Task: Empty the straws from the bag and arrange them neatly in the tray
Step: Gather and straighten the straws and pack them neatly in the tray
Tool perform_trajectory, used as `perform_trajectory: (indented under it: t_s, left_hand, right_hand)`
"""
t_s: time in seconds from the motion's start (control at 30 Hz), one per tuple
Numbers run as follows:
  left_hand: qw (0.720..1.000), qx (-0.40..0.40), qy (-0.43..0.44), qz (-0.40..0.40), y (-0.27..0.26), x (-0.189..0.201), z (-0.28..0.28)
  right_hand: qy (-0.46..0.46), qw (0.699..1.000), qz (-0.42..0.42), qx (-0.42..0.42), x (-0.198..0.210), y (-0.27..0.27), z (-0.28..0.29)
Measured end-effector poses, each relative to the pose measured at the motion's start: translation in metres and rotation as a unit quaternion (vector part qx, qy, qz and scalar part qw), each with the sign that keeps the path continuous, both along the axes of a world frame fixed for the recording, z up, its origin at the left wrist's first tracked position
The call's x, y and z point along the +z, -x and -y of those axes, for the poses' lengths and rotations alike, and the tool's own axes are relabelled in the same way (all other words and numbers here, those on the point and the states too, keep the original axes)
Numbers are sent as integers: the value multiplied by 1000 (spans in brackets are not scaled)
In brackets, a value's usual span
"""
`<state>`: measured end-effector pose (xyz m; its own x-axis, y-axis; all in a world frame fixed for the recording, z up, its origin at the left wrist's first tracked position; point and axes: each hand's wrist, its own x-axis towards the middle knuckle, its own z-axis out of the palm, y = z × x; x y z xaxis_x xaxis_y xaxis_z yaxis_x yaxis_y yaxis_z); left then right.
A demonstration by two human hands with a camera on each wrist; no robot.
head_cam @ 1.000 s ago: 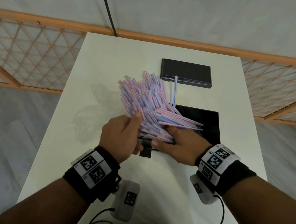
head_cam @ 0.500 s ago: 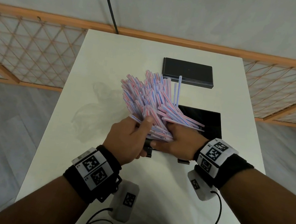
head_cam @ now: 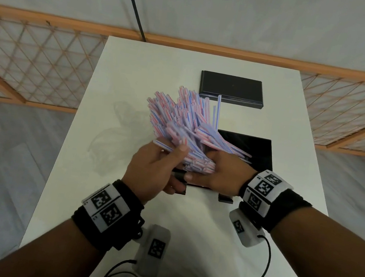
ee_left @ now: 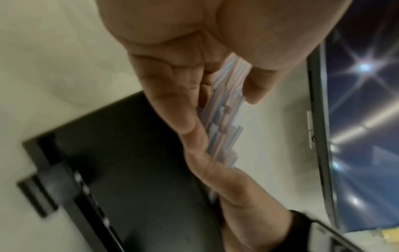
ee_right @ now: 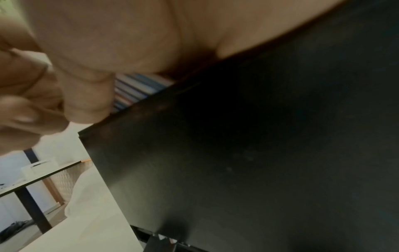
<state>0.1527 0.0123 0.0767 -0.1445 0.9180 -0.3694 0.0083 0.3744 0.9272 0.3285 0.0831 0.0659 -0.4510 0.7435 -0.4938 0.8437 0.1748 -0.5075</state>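
A thick bundle of pink-and-blue striped straws fans upward and to the left above the black tray. My left hand grips the bundle's near end from the left, thumb on top. My right hand clasps the same end from the right, over the tray's front part. The left wrist view shows straw ends pinched between my thumb and fingers above the tray. In the right wrist view, striped straws show under my palm, above the tray. The clear empty bag lies crumpled on the table to the left.
A black lid or second tray lies at the far side of the white table. An orange wooden lattice fence runs behind and beside the table. Cables hang from my wrist cameras near the table's front edge.
Both hands have lifted the bundle slightly and tilted it more upright; the straws have fanned out wider and my left thumb has moved over the top of the bundle.
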Motion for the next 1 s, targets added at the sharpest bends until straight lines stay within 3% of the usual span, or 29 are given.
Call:
perform_trajectory:
  t_s: [0.1, 0.3, 0.5, 0.57, 0.73, 0.87, 1.0]
  left_hand:
    - [997, 61, -36, -43, 10, -4, 3]
    - [990, 122, -11, -63, 18, -8, -3]
    - [992, 99, 6, -72, 11, -6, -2]
    - [993, 81, 19, -83, 10, -5, -1]
    - [989, 72, 26, -123, 6, -1, -8]
    - [987, 85, 26, -132, 2, 1, -13]
    - [986, 84, 30, -140, 3, -1, -11]
  right_hand:
    - [-30, 999, -5, -18, 0, -2, 1]
    - [-97, 994, -29, -33, -7, -7, 5]
    - [-135, 984, -78, -88, -2, -36, 8]
    - [-93, 989, -86, -75, -1, -42, 10]
    - [-53, 998, -27, -5, -5, -41, 9]
    - [-69, 998, -11, 3, -7, -35, 10]
    - [-68, 996, 61, 1, -10, -28, 10]
